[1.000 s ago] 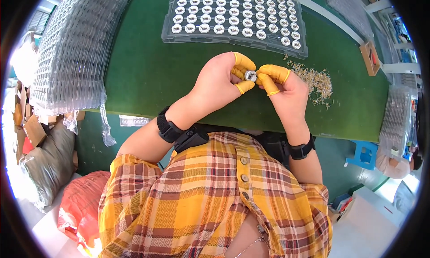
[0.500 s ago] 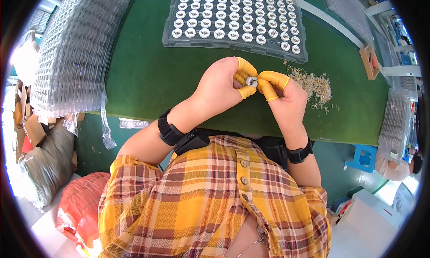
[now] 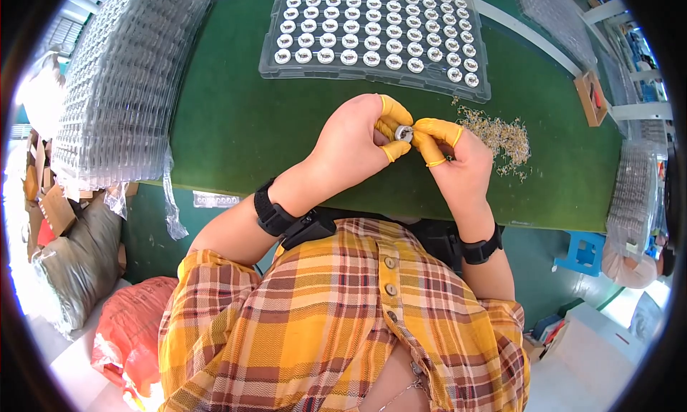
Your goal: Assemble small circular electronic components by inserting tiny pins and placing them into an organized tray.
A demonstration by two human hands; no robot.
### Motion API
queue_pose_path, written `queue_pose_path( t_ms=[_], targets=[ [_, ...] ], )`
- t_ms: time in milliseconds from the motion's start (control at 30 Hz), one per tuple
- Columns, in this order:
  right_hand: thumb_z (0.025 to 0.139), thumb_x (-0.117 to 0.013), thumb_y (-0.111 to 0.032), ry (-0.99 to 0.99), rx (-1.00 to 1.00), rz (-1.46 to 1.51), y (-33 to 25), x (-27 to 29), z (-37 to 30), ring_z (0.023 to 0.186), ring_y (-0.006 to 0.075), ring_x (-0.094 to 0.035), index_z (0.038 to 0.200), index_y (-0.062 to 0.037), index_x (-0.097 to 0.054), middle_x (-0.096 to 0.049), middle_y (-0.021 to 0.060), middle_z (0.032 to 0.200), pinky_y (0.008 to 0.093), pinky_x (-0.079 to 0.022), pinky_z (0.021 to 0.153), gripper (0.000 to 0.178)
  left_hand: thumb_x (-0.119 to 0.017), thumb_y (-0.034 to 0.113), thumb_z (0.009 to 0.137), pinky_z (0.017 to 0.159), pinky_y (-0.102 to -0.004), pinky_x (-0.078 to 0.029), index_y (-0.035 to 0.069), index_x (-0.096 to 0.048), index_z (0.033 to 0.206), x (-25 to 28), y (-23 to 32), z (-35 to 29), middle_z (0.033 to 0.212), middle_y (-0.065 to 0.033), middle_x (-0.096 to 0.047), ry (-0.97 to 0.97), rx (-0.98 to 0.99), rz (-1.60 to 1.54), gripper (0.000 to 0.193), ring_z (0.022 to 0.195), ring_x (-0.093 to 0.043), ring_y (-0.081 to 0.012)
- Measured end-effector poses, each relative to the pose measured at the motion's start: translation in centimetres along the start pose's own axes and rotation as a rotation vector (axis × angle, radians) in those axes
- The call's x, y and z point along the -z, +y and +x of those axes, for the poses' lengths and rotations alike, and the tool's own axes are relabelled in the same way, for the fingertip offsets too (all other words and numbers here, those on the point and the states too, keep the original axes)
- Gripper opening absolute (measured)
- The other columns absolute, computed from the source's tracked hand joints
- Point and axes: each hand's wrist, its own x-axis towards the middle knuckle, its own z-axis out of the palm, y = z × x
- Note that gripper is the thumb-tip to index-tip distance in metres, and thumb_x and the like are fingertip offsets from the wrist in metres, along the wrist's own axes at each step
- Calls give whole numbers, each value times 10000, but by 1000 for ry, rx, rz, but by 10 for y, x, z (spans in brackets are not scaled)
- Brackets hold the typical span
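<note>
A small round silver-white part point(image 3: 404, 134) with a dark centre sits between the yellow-cotted fingertips of my left hand point(image 3: 363, 134). My right hand point(image 3: 458, 149), also in yellow finger cots, pinches at the right side of that part; whatever is between its fingertips is too small to make out. Beyond my hands lies a clear plastic tray point(image 3: 315, 71) holding rows of similar round white parts. Just right of my right hand, a loose pile of tiny wire-legged components point(image 3: 504, 140) is spread on the green table point(image 3: 236, 119).
A tall stack of clear plastic trays point(image 3: 122, 90) stands at the table's left end. At the right edge are a small wooden box point(image 3: 591, 99) and more stacked trays point(image 3: 633, 190). A blue stool point(image 3: 581, 252) and a red bag point(image 3: 132, 333) are on the floor.
Both hands stay almost in place with the round part between them. The part has turned slightly and shifted a little to the right.
</note>
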Motion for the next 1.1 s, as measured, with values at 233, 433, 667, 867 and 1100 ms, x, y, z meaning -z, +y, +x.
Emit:
queue_pose_path(
  t_ms=[233, 433, 667, 867, 1100],
  targets=[
    [735, -728, 3, 17, -142, 144, -8, 5, -7, 676, 192, -646, 910, -51, -686, -666, 72, 799, 268, -515, 582, 188, -711, -48, 742, 673, -218, -532, -13, -586, 995, -2, 3, -7, 915, -44, -624, 4, 1, -41, 284, 799, -615, -90],
    [745, -722, 9, -82, -133, 91, -19, 17, -7, 726, 175, -659, 905, -40, -679, -658, 68, 835, 254, -548, 631, 174, -715, -52, 728, 679, -231, -527, 30, -585, 1068, -6, 14, -14, 900, -53, -613, -32, -61, 99, 373, 768, -610, -106],
    [738, -723, -3, -131, -251, 208, -23, 18, 8, 747, 210, -660, 883, -25, -658, -646, 91, 837, 286, -543, 624, 161, -728, -62, 677, 638, -278, -507, 77, -585, 1116, 7, 16, -7, 865, -65, -572, -30, -422, 350, 483, 725, -593, -186],
    [744, -748, -73, -252, -66, 80, -32, 29, 17, 717, 218, -625, 917, -9, -663, -643, 113, 823, 299, -501, 653, 203, -729, 37, 733, 623, -319, -480, 58, -590, 1103, 12, 15, -16, 864, -88, -572, 84, -480, 212, 396, 730, -572, -234],
    [785, -698, -137, -132, 64, -139, -68, 103, 96, 737, 263, -643, 895, -59, -695, -656, 135, 818, 343, -511, 660, 135, -627, -19, 862, 736, -263, -530, 6, -546, 1129, 30, -27, -10, 974, -61, -626, -15, -90, -355, 280, 842, -635, -138]
  ],
)
